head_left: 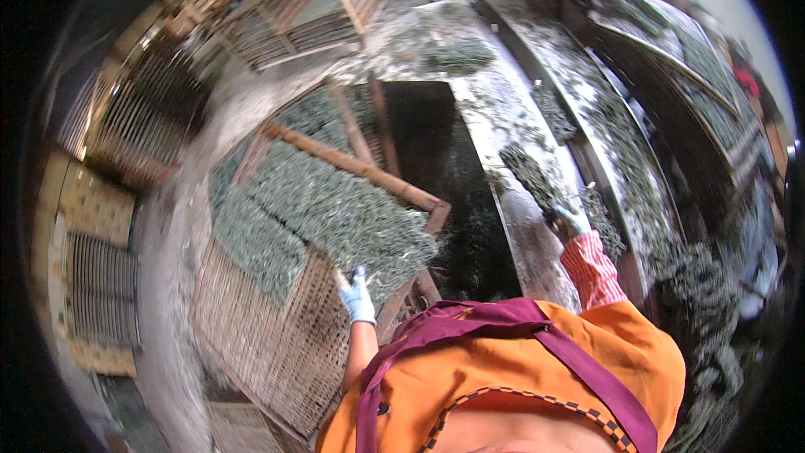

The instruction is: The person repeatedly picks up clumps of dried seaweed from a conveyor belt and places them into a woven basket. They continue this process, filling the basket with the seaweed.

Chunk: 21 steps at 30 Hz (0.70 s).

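Observation:
My left hand (358, 298), in a pale blue glove, is at the near edge of a thick grey-green layer of dried plant material (335, 205). Its fingers are spread, and nothing shows in its grip. Under the layer lies a slatted, woven tray (260, 335), bare at its near left part. Out to the right, my gloved right hand (573, 221) is closed around the near end of a long, narrow, dark green bundle of plant material (528, 172). This bundle slants away over a pale, wet-looking work surface (537, 243). Its exact kind cannot be made out.
A wooden frame bar (360, 168) crosses the layer beside a dark opening (428, 134). Long metal rails (553, 84) run along the littered surface at right. Slatted racks (285, 8) stand at the back left. Tangled plant strands (696, 327) hang at lower right.

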Available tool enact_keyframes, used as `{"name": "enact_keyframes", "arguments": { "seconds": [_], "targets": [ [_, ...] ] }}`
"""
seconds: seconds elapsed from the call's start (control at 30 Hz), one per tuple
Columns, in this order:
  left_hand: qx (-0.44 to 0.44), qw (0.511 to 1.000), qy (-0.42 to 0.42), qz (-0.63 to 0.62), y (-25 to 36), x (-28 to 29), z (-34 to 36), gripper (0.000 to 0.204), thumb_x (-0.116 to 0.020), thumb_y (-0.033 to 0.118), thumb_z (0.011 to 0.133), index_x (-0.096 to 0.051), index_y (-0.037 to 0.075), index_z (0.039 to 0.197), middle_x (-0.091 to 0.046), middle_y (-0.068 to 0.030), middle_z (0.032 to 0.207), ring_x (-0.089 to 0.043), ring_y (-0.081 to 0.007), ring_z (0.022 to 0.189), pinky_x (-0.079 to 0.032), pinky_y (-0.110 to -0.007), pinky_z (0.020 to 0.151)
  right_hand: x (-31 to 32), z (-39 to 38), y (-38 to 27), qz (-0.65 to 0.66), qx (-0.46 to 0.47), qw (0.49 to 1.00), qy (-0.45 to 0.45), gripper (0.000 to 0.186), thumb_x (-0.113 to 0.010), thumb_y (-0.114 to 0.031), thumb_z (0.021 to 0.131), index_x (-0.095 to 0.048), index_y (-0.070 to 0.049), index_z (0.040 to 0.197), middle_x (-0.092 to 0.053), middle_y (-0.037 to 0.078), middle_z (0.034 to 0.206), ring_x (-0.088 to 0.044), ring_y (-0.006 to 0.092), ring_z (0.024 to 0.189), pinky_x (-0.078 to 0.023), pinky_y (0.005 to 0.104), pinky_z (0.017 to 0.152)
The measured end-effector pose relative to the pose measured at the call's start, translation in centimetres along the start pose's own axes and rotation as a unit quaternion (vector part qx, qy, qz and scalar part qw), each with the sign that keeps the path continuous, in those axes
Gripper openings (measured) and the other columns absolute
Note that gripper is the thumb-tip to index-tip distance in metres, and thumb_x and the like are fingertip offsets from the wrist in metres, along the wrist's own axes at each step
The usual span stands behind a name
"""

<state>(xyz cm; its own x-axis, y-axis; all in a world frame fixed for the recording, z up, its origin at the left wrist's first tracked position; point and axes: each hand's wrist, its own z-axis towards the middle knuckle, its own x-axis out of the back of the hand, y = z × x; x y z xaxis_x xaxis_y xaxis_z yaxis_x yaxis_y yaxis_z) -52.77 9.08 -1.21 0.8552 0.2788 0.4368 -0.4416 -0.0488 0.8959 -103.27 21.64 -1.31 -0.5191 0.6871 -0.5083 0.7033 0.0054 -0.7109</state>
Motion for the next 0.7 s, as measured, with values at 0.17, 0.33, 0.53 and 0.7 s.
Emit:
{"name": "enact_keyframes", "arguments": {
  "seconds": [0.17,0.33,0.53,0.7],
  "targets": [
    [0.091,0.973,-0.044,-0.209,1.5,0.4,-0.3,0.062,-0.062,0.008,0.087,-0.033,0.000,0.140,-0.050,-0.0110,0.129,-0.051,-0.0203,0.109,-0.039,-0.033,0.098,-0.6,1.4,-3.3,0.079,0.063,0.995,-0.015,0.034,-0.060,0.001,0.084,-0.053,-0.003,0.117,-0.064,0.009,0.099,-0.065,0.0226,0.086,-0.056,0.0357,0.074],
    [0.136,0.957,-0.091,-0.238,4.6,0.3,-2.5,0.067,-0.066,0.014,0.086,-0.030,0.004,0.141,-0.049,-0.0092,0.130,-0.050,-0.0203,0.110,-0.039,-0.035,0.098,-2.3,9.6,-9.4,0.152,0.093,0.984,0.022,0.032,-0.066,-0.012,0.084,-0.055,-0.002,0.112,-0.064,0.011,0.101,-0.063,0.0254,0.093,-0.055,0.0386,0.081],
    [0.088,0.959,-0.119,-0.243,9.6,-1.7,-3.8,0.065,-0.070,0.007,0.082,-0.039,0.010,0.139,-0.053,-0.0025,0.124,-0.052,-0.0144,0.104,-0.043,-0.029,0.091,-6.4,8.6,-9.6,0.008,0.030,0.998,-0.063,0.042,-0.067,-0.016,0.084,-0.051,-0.008,0.122,-0.062,0.014,0.113,-0.062,0.0310,0.101,-0.052,0.0461,0.084],
    [0.061,0.918,-0.242,-0.309,11.1,-4.3,-3.9,0.066,-0.072,-0.002,0.077,-0.044,0.012,0.135,-0.056,-0.0003,0.119,-0.054,-0.0136,0.102,-0.045,-0.028,0.090,-10.6,-3.0,-0.2,-0.257,-0.089,0.865,-0.422,0.077,-0.075,-0.033,0.078,-0.036,-0.010,0.140,-0.054,0.008,0.127,-0.053,0.0227,0.113,-0.050,0.0375,0.087]
  ]
}}
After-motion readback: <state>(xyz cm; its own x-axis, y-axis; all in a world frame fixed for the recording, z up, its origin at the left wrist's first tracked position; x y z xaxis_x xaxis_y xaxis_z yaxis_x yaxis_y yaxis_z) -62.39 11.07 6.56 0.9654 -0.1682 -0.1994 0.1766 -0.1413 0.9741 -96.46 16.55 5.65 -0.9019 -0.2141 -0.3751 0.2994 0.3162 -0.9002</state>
